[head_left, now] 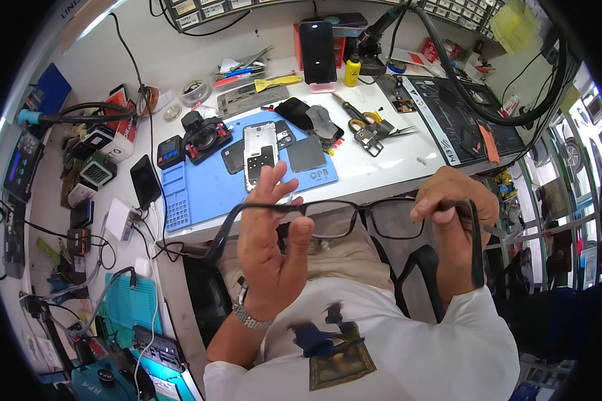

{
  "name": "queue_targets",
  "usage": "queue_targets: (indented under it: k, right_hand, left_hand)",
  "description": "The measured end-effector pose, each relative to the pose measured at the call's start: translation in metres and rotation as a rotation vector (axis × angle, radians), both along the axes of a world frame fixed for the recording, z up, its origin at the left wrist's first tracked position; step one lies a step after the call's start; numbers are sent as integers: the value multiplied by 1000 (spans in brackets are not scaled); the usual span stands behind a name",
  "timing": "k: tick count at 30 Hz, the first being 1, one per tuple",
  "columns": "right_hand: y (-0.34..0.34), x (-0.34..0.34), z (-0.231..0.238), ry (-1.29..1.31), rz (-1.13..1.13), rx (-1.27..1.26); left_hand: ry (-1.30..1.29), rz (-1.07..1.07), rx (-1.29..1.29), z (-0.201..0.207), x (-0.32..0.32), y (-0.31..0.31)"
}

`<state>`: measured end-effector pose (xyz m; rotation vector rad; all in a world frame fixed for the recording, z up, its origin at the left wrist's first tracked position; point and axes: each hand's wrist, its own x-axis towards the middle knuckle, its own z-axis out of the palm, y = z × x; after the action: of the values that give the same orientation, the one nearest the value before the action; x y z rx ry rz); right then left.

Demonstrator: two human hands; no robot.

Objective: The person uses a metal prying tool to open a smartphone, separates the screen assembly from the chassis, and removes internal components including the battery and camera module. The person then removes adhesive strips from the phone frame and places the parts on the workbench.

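Observation:
A pair of black-framed eyeglasses (pixel 364 206) is held up above my lap, lenses side by side and temples pointing toward me. At the right end, my right hand (pixel 460 212) pinches the frame between thumb and curled fingers. My left hand (pixel 271 247), with a metal-band watch (pixel 250 313) at its wrist, is raised behind the left end. Its thumb and fingers stand apart, and the frame crosses in front of them. Beyond the hands, a blue work mat (pixel 211 194) bears an opened white phone housing (pixel 259 150) and dark phone parts.
Scissors and tweezers (pixel 374 130) lie right of the mat, near a black mat (pixel 471 120). A phone (pixel 318 57) stands at the back by a yellow bottle (pixel 352 70). Cables and boxes crowd the left side; a teal mat (pixel 130 301) lies lower left.

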<state>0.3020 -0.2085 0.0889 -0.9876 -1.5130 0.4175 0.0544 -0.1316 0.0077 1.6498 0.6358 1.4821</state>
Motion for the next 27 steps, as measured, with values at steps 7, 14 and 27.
queue_targets:
  k: [7,14,27]
  right_hand:
    - [3,-29,14,406,267,-22]
    - [20,-33,38,443,801,141]
    - [-38,-34,75,608,553,76]
  left_hand:
    - [26,59,161,65,-43,-27]
    - [-344,-102,257,96,-60,-45]
    - [-661,-112,464,142,-66,-57]
